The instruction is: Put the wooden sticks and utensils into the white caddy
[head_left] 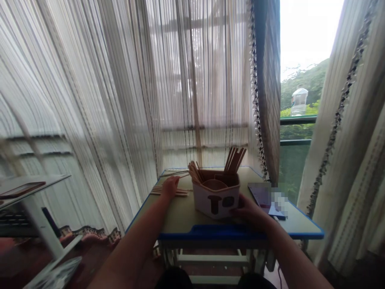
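Note:
On the desk stands a white box (215,204) with brown printed shapes. Thin light sticks (195,171) bunch in its left corner, and darker flat sticks (235,160) rise from its back right. A round brown thing (215,184), perhaps a bowl, lies between them inside. My right hand (245,208) holds the box by its right side, fingers partly hidden behind it. Left of the box, my left hand (170,186) pinches a thin stick (183,176) pointing toward the box. Several pale sticks, like chopsticks (182,192), lie on the desk beneath and beside that hand.
The small desk (177,218) has a blue edge. A tablet-like flat device (261,198) lies at its right, partly blurred out. Sheer striped curtains (204,80) hang right behind the desk. Another table (54,180) with a brown-edged flat object stands at the left.

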The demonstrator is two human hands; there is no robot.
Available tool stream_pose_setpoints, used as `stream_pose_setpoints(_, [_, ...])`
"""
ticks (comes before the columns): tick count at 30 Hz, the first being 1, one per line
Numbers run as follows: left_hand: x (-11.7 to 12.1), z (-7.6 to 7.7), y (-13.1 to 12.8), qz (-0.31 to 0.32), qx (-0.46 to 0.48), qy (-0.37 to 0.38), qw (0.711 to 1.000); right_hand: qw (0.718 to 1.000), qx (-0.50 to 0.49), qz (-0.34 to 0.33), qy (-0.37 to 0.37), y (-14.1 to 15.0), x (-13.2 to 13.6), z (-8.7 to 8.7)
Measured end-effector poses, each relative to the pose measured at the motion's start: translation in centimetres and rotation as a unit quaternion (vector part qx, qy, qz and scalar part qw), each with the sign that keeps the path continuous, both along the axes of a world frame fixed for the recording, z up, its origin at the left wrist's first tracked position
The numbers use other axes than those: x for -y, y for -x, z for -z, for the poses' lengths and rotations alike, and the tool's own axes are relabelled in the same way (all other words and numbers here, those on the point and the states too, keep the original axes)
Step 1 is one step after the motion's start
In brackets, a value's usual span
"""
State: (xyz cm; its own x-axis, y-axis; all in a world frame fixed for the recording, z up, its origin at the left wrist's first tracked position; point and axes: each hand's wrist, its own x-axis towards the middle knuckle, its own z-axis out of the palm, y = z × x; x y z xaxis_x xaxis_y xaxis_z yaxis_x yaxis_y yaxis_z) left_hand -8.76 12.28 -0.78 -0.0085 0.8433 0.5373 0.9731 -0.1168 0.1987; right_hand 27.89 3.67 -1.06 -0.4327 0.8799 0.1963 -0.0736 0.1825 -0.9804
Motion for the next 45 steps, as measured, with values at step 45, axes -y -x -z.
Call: stream_pose_setpoints(45, [12.4,-0.4,-6.8,0.129,-0.218,-0.198,0.947,0.834,0.298,0.178,-0.428,7.3,6.7,-5.4])
